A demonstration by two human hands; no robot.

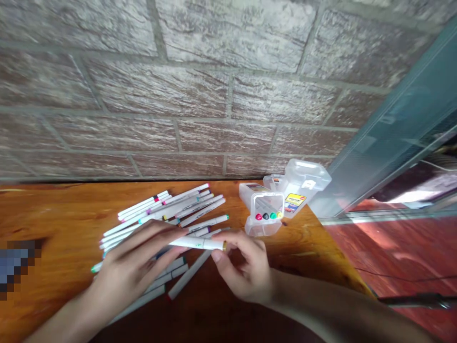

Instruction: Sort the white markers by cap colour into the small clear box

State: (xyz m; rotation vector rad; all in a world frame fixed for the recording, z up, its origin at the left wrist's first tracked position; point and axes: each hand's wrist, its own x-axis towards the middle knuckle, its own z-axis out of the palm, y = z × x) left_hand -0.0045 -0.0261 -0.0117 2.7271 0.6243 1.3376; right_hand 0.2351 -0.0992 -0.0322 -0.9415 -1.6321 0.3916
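A white marker [200, 243] with a yellowish-brown end lies level between my two hands. My left hand [137, 259] grips its left end between fingers and thumb. At the other end, the thumb and fingertips of my right hand [246, 264] pinch the coloured tip. Beneath and around my left hand spreads a loose pile of white markers [193, 206] with pink, green, purple and other coloured ends. One more marker [189, 276] with a red end slants across the table below the held one. My left hand hides part of the pile.
On the right, a clear plastic case [266, 209] lies with several coloured marker ends showing. Behind it stands another clear case [305, 186] with a yellow label. A brick wall [200, 95] borders the wooden table [296, 267]; a grey-green frame [385, 119] rises beyond its right edge.
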